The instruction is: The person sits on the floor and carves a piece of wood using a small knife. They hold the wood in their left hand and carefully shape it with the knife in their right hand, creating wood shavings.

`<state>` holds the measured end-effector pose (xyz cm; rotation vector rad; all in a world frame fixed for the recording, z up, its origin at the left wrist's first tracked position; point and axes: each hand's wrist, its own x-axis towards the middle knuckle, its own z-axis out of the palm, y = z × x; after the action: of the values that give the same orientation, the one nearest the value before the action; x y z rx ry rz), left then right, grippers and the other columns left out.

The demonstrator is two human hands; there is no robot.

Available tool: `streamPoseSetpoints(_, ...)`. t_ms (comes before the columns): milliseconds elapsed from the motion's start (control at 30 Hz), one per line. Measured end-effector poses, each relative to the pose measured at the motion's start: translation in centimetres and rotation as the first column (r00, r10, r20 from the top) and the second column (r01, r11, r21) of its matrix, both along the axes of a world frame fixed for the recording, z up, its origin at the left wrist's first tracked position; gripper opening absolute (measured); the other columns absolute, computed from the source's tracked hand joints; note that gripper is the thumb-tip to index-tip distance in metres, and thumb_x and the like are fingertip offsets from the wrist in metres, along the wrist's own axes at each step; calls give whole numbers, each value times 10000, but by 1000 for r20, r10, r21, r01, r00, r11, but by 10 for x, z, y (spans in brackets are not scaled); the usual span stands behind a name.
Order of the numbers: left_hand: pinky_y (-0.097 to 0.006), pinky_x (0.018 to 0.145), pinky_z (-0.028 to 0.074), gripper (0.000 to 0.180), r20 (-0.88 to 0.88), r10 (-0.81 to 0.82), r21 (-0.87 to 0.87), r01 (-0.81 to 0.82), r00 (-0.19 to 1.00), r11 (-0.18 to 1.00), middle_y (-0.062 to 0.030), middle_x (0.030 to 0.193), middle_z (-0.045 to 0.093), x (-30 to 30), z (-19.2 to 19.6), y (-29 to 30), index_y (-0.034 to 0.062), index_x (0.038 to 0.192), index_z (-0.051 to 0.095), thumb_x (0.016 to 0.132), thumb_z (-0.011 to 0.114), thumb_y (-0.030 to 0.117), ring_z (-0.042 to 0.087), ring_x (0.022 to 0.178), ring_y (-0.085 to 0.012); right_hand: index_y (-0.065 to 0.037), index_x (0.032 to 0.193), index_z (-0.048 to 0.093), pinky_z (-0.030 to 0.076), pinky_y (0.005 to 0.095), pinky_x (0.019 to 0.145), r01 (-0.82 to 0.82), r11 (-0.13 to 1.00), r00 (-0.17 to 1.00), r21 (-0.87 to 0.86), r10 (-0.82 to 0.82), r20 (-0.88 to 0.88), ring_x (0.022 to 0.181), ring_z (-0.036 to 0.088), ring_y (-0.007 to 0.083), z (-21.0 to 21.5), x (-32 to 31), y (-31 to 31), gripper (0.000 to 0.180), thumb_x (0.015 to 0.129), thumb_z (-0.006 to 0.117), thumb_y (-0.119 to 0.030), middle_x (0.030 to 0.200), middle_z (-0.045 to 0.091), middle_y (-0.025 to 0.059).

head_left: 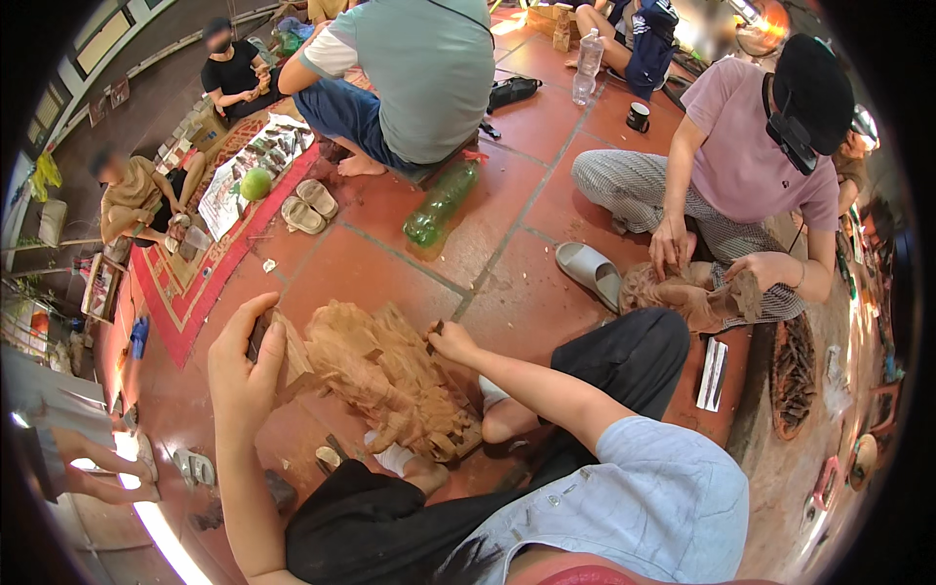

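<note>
A tan wood carving [380, 375] with deep, rough relief stands tilted on the floor between my legs. My left hand [244, 366] is closed around its left edge, thumb towards me, where a dark brown part shows between thumb and fingers. At the carving's upper right side, my right hand [454, 343] is curled into a fist. A small dark tip shows at its fingers, but what they hold is too small to name. My bare feet or socks are partly hidden beside the carving's lower end.
A co-worker in a pink shirt [751, 146] handles another brown carving [682, 292] on my right. A grey slipper [590, 273], a green plastic bottle [439, 205] and beige clogs [310, 205] lie on the tiles. A red-bordered mat [185, 312] with tools spreads at far left.
</note>
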<state>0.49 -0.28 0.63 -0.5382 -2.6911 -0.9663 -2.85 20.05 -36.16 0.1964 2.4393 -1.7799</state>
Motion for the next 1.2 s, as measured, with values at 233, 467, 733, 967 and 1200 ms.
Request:
streamPoseSetpoints(233,-315,784,456,314,-6,15,3,-15,1000,1000,-152,924,638,4,-1,-5,-20,1075,588,836,551,180,615,861,-231,-29,885,646,491,389,686,-81,996,997,-39,81,0,733,634,322,40,1,-13,249,804,508,-220,796,662,157)
streamPoseSetpoints(467,-323,767,458,306,-15,-16,-20,15,1000,1000,-152,923,637,-1,3,3,-3,1067,593,830,553,187,615,843,-252,-24,868,634,481,380,675,-86,982,994,168,96,-56,749,634,294,10,-1,-17,255,818,508,-241,764,649,150)
streamPoseSetpoints(733,-351,773,461,309,-37,8,-36,-10,999,999,-154,950,637,2,1,-9,33,1077,598,829,550,211,614,870,-294,-22,908,639,489,338,678,-123,990,992,69,123,9,740,648,252,13,-4,-7,263,838,511,-242,767,666,122)
streamPoseSetpoints(967,-348,789,462,311,-39,-3,-67,0,999,998,-156,963,638,1,0,-9,28,1073,597,829,558,217,614,892,-294,-5,880,635,488,326,626,-55,996,998,-67,53,-31,660,625,179,19,16,-8,213,844,508,-172,727,646,101)
streamPoseSetpoints(1200,-295,814,445,298,4,-34,6,34,999,999,-135,954,634,1,0,1,-11,1090,587,833,549,137,601,900,-189,-2,900,630,482,424,726,-22,993,990,120,38,-134,797,621,349,-2,13,-24,262,822,501,-216,848,647,202)
